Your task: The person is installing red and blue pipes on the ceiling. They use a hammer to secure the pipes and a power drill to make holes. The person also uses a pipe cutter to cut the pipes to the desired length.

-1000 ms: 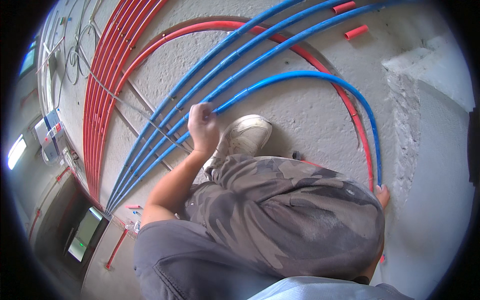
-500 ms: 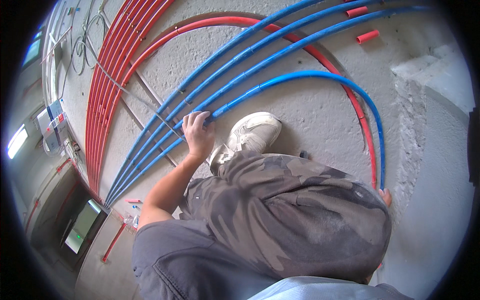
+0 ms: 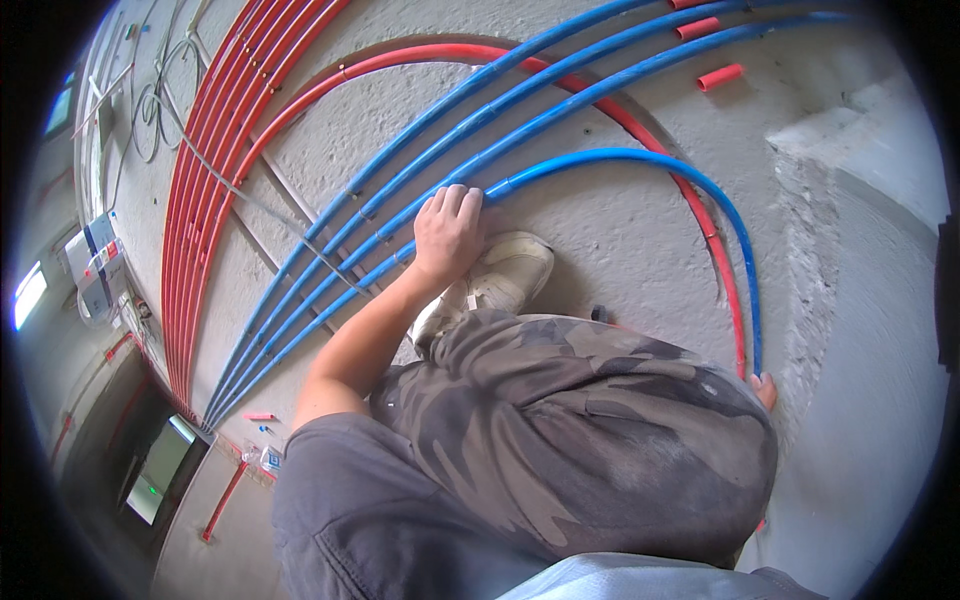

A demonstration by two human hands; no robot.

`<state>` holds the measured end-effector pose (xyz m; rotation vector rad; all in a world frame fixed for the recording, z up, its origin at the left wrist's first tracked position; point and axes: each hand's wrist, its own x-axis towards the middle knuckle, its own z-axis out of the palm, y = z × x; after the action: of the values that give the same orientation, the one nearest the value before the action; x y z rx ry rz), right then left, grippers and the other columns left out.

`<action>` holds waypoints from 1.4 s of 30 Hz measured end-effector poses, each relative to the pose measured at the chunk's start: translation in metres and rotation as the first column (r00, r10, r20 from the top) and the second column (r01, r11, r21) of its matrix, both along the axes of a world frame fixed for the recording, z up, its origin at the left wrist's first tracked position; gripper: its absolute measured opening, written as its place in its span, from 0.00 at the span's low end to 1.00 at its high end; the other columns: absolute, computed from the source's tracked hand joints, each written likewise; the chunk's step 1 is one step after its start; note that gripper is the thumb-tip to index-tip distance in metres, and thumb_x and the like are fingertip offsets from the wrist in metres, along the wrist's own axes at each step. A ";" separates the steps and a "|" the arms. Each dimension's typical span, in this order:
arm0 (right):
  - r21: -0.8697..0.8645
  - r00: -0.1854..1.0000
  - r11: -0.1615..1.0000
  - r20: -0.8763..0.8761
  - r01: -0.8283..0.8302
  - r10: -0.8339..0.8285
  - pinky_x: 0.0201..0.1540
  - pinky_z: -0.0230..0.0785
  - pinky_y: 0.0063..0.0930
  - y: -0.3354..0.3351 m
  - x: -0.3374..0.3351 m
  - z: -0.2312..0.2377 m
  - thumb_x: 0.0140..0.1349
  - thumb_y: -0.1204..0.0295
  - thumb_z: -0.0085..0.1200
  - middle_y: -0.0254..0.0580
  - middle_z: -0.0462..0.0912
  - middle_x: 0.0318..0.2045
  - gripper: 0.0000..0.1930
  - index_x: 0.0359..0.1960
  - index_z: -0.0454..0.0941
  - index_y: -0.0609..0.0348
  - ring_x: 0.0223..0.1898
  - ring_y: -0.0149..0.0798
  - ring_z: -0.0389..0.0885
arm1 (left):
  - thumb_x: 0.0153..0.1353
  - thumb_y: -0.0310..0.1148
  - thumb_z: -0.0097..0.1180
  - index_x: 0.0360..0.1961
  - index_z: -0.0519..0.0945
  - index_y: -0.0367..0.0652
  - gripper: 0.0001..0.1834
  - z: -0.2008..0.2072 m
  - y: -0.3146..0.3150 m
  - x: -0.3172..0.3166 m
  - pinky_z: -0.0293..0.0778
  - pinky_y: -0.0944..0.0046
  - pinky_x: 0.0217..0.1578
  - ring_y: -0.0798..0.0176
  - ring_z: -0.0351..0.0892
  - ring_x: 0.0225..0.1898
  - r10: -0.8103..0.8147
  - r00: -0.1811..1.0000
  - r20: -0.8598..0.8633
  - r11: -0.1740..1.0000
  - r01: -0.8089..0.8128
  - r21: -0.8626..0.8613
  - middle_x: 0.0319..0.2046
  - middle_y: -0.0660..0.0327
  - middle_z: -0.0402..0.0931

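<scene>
My left hand [image 3: 448,234] is closed over the nearest blue pipe [image 3: 605,154], its fingers curled round the far side just before the pipe bends. From there this pipe arcs right and comes back toward me. My right hand [image 3: 764,391] is at the pipe's near right end; my knee hides most of it, and the visible fingers are against the blue pipe. A red pipe [image 3: 716,250] curves close beside the blue one and passes beneath the blue pipes farther up. My shoe [image 3: 512,272] stands on the concrete just below my left hand.
Several parallel red pipes [image 3: 215,160] run along the left, and more blue pipes [image 3: 470,120] lie beyond my hand. A grey cable [image 3: 265,212] crosses them. Short red pipe pieces [image 3: 720,78] lie at the upper right. A rough concrete edge [image 3: 805,240] rises on the right.
My left hand has moved right and slightly away from me along the nearest blue pipe, and its fingers now curl over it. My right hand stays at the pipe's end.
</scene>
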<state>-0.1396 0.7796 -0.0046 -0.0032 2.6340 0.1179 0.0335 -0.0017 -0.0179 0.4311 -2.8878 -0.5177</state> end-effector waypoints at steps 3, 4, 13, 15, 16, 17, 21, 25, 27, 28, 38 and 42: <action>0.089 0.999 0.995 -0.008 -0.039 0.039 0.47 0.74 0.55 -0.009 0.001 0.005 0.70 0.70 0.61 0.65 0.85 0.41 0.12 0.45 0.82 0.68 0.44 0.69 0.82 | 0.53 0.35 0.72 0.40 0.81 0.41 0.16 -0.007 0.002 0.000 0.76 0.54 0.34 0.52 0.80 0.36 0.014 0.999 -0.050 1.000 -0.014 -0.007 0.34 0.57 0.77; 0.138 0.999 0.989 0.002 -0.046 0.046 0.47 0.74 0.55 -0.012 0.001 0.008 0.70 0.70 0.61 0.65 0.85 0.41 0.12 0.46 0.82 0.68 0.44 0.68 0.83 | 0.53 0.34 0.72 0.40 0.81 0.40 0.16 -0.008 0.003 0.001 0.76 0.55 0.35 0.52 0.80 0.36 0.025 0.999 -0.036 1.000 -0.025 0.000 0.34 0.57 0.77; 0.062 1.000 0.998 -0.008 -0.007 0.008 0.43 0.73 0.57 -0.040 0.001 0.021 0.70 0.71 0.62 0.67 0.84 0.39 0.11 0.44 0.81 0.68 0.41 0.71 0.81 | 0.54 0.32 0.73 0.40 0.82 0.38 0.16 -0.008 0.004 0.001 0.78 0.54 0.36 0.50 0.80 0.36 0.026 0.999 -0.039 1.000 -0.026 0.011 0.34 0.55 0.78; 0.062 0.998 0.996 -0.002 -0.063 0.063 0.42 0.73 0.57 -0.039 0.000 0.020 0.69 0.71 0.62 0.67 0.83 0.38 0.10 0.43 0.82 0.67 0.40 0.71 0.81 | 0.54 0.32 0.73 0.42 0.83 0.38 0.17 -0.012 0.003 0.007 0.79 0.53 0.38 0.49 0.82 0.38 0.039 0.999 -0.032 0.999 -0.039 0.006 0.36 0.54 0.80; 0.111 0.998 0.992 0.000 -0.061 0.061 0.42 0.73 0.58 -0.038 0.001 0.020 0.69 0.71 0.62 0.67 0.83 0.38 0.09 0.43 0.82 0.66 0.40 0.71 0.81 | 0.55 0.32 0.73 0.43 0.83 0.38 0.17 -0.014 0.003 0.011 0.80 0.53 0.39 0.48 0.82 0.39 0.041 0.998 -0.036 0.999 -0.041 0.000 0.37 0.53 0.80; 0.043 0.997 0.996 -0.020 -0.074 0.075 0.43 0.73 0.58 -0.038 0.002 0.020 0.69 0.70 0.62 0.67 0.83 0.38 0.09 0.42 0.82 0.65 0.40 0.70 0.81 | 0.55 0.32 0.73 0.44 0.83 0.38 0.18 -0.016 0.003 0.014 0.80 0.53 0.40 0.47 0.83 0.40 0.051 0.999 -0.002 0.999 -0.051 0.014 0.38 0.52 0.81; -0.053 0.997 0.998 -0.061 0.045 -0.049 0.47 0.74 0.56 -0.040 0.011 0.019 0.69 0.67 0.60 0.62 0.84 0.41 0.11 0.46 0.86 0.59 0.44 0.67 0.81 | 0.64 0.37 0.67 0.54 0.83 0.41 0.19 -0.023 0.000 0.023 0.82 0.48 0.45 0.43 0.85 0.47 0.041 0.984 0.175 0.996 -0.025 -0.090 0.49 0.49 0.84; -0.054 0.982 0.999 -0.189 -0.010 0.000 0.50 0.76 0.56 -0.041 0.022 0.016 0.66 0.59 0.64 0.56 0.85 0.44 0.16 0.46 0.84 0.59 0.48 0.64 0.83 | 0.66 0.40 0.65 0.51 0.85 0.44 0.16 -0.023 -0.004 0.017 0.82 0.48 0.47 0.40 0.84 0.49 0.141 0.980 0.141 0.988 -0.130 -0.088 0.52 0.49 0.83; -0.040 0.975 0.999 -0.217 0.035 -0.043 0.48 0.77 0.52 -0.043 0.025 0.015 0.65 0.61 0.65 0.50 0.85 0.44 0.15 0.46 0.84 0.57 0.47 0.59 0.83 | 0.66 0.40 0.65 0.51 0.85 0.44 0.16 -0.024 -0.009 0.012 0.81 0.48 0.46 0.40 0.84 0.48 0.141 0.980 0.139 0.988 -0.132 -0.076 0.51 0.49 0.83; -0.046 0.970 0.995 -0.225 0.085 -0.093 0.48 0.76 0.53 -0.045 0.028 0.014 0.65 0.60 0.65 0.50 0.84 0.44 0.15 0.44 0.83 0.57 0.48 0.59 0.83 | 0.66 0.40 0.65 0.51 0.85 0.44 0.16 -0.025 -0.011 0.009 0.81 0.48 0.46 0.40 0.84 0.48 0.141 0.979 0.149 0.988 -0.129 -0.085 0.51 0.49 0.83; -0.105 0.837 0.993 -0.537 0.059 -0.107 0.39 0.79 0.48 -0.066 0.045 0.009 0.64 0.62 0.66 0.39 0.80 0.38 0.13 0.36 0.76 0.55 0.44 0.49 0.83 | 0.66 0.41 0.64 0.50 0.84 0.44 0.16 -0.033 -0.014 -0.031 0.81 0.48 0.45 0.40 0.84 0.46 0.082 0.970 0.228 0.988 -0.049 -0.149 0.48 0.50 0.83; -0.094 0.863 0.994 -0.497 0.050 -0.091 0.39 0.79 0.46 -0.060 0.042 0.009 0.64 0.62 0.66 0.38 0.80 0.37 0.13 0.33 0.75 0.54 0.44 0.48 0.83 | 0.66 0.41 0.64 0.49 0.84 0.44 0.16 -0.029 -0.013 -0.040 0.80 0.48 0.45 0.40 0.85 0.46 0.070 0.956 0.286 0.985 -0.022 -0.169 0.46 0.50 0.84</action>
<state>-0.0973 0.7200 0.0040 0.1131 3.1558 -0.0148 -0.0066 -0.0149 -0.0469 0.5923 -3.1584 -0.2200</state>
